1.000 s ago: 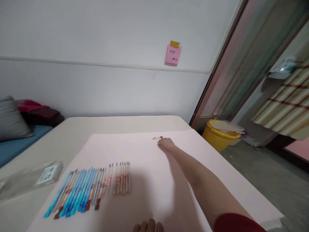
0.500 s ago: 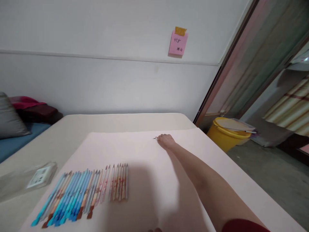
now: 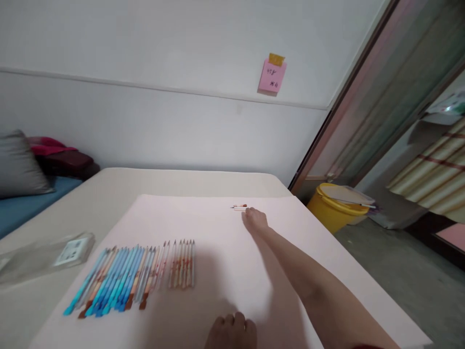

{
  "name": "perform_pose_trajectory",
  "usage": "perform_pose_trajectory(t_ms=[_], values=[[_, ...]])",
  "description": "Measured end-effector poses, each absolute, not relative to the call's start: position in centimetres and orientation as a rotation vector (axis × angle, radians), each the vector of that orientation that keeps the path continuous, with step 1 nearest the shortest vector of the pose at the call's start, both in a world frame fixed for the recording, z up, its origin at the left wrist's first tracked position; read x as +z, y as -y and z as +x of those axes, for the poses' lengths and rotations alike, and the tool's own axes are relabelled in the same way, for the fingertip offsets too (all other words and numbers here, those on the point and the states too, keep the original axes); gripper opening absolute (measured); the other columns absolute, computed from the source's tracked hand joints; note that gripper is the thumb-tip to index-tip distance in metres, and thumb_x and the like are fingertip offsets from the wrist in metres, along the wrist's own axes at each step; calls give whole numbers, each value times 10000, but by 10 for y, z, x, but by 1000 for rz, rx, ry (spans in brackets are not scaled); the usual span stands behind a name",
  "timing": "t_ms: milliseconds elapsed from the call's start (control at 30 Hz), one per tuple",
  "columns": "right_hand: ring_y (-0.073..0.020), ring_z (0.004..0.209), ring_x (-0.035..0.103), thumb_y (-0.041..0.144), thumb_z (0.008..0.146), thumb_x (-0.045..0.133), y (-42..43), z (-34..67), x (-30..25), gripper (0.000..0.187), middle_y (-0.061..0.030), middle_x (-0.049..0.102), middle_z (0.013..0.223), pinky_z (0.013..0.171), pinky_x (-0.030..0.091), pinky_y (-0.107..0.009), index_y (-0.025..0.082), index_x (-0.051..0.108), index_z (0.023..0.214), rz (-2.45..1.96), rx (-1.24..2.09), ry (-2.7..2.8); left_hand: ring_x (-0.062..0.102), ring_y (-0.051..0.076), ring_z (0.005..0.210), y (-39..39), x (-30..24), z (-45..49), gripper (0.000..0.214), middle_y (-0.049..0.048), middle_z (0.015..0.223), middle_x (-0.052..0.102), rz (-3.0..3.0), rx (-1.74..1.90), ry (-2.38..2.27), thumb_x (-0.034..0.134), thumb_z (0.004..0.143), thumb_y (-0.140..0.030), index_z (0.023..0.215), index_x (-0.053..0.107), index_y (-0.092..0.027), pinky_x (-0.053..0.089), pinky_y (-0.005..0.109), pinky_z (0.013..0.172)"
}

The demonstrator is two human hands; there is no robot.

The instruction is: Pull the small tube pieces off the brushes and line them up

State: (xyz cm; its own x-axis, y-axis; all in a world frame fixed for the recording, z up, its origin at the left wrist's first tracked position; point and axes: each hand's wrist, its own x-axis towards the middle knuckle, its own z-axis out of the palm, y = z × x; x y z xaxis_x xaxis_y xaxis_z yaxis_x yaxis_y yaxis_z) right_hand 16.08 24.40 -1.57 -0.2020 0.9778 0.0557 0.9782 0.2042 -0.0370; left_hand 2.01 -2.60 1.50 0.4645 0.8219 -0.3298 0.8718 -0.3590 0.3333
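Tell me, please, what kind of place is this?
Probably a room in a home: a grey cushion lies on a blue mattress at the left, a yellow bucket stands on the floor, and a pink note is taped to the wall.

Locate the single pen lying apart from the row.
In the head view, the single pen lies far out on the pink sheet, by the right hand, beyond and right of the pen row.

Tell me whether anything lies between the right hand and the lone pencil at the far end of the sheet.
Nothing visible does. The right hand has its fingertips right at the end of the pencil, with only bare sheet around them. The row of pencils lies well off to the left.
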Motion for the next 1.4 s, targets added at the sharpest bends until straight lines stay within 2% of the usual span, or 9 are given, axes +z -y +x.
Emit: perform_pose_trajectory(t_ms=[133, 300, 433, 633, 767, 1100, 1267, 1333, 1400], values=[[-201, 904, 604, 253, 919, 328, -193, 120, -23, 295, -100, 649, 1036, 708, 382, -274, 173, 599, 1005, -1816, 189, 2436, 640, 325, 867, 28, 43, 12, 290, 213, 945, 660, 2197, -157, -1411, 441, 805, -128, 993, 658, -84, 488, 434, 689], [-153, 843, 623, 273, 815, 498, -123, 52, -34, 272, -1, 691, 924, 659, 384, -221, 250, 557, 1079, -1576, 442, 2546, 660, 295, 765, 40, 64, -3, 286, 195, 859, 674, 2179, -82, -1518, 408, 838, -175, 892, 679, -102, 484, 401, 656], [-211, 824, 636, 229, 750, 519, -94, 18, -35, 346, -57, 689, 910, 628, 399, -263, 205, 514, 1095, -1614, 474, 2524, 654, 270, 787, 48, 75, -15, 329, 170, 867, 677, 2133, 2, -1640, 353, 880, -217, 900, 666, -118, 469, 367, 674], [-277, 846, 648, 158, 750, 477, -83, -1, -30, 343, -147, 673, 920, 643, 442, -330, 146, 489, 1092, -1857, 478, 2413, 645, 256, 797, 59, 75, -38, 358, 131, 855, 684, 2123, 127, -1727, 308, 896, -255, 881, 647, -140, 451, 359, 681], [-289, 881, 649, 161, 746, 495, -80, -9, -26, 325, -159, 668, 936, 656, 465, -341, 137, 505, 1070, -1960, 487, 2352, 645, 235, 757, 66, 71, -52, 359, 114, 808, 685, 2136, 220, -1758, 311, 891, -261, 818, 647, -156, 433, 331, 663], [-324, 941, 639, 182, 797, 477, -70, -14, -31, 280, -222, 657, 969, 741, 476, -411, 91, 562, 1047, -2019, 502, 2248, 639, 274, 781, 71, 73, -70, 394, 161, 802, 679, 2044, 373, -1814, 306, 888, -264, 805, 671, -142, 424, 361, 685], [-324, 934, 639, 151, 671, 608, -60, -4, -27, 230, -213, 667, 949, 730, 475, -383, 113, 615, 898, -1981, 656, 2160, 634, 285, 805, 70, 68, -71, 342, 165, 796, 677, 2025, 421, -1817, 364, 857, -252, 790, 684, -150, 423, 375, 715], [-310, 856, 656, 120, 610, 628, -55, 4, -22, 172, -192, 677, 854, 664, 477, -346, 115, 613, 781, -1957, 774, 2076, 636, 285, 804, 68, 65, -74, 348, 171, 803, 675, 2045, 399, -1826, 359, 860, -253, 792, 684, -147, 424, 377, 718], [-257, 698, 658, 110, 591, 611, -47, 17, -17, 100, -129, 658, 682, 568, 459, -295, 127, 581, 685, -1906, 925, 1972, 637, 274, 812, 64, 62, -78, 333, 172, 815, 674, 2028, 384, -1861, 369, 857, -252, 788, 677, -146, 422, 369, 729]])
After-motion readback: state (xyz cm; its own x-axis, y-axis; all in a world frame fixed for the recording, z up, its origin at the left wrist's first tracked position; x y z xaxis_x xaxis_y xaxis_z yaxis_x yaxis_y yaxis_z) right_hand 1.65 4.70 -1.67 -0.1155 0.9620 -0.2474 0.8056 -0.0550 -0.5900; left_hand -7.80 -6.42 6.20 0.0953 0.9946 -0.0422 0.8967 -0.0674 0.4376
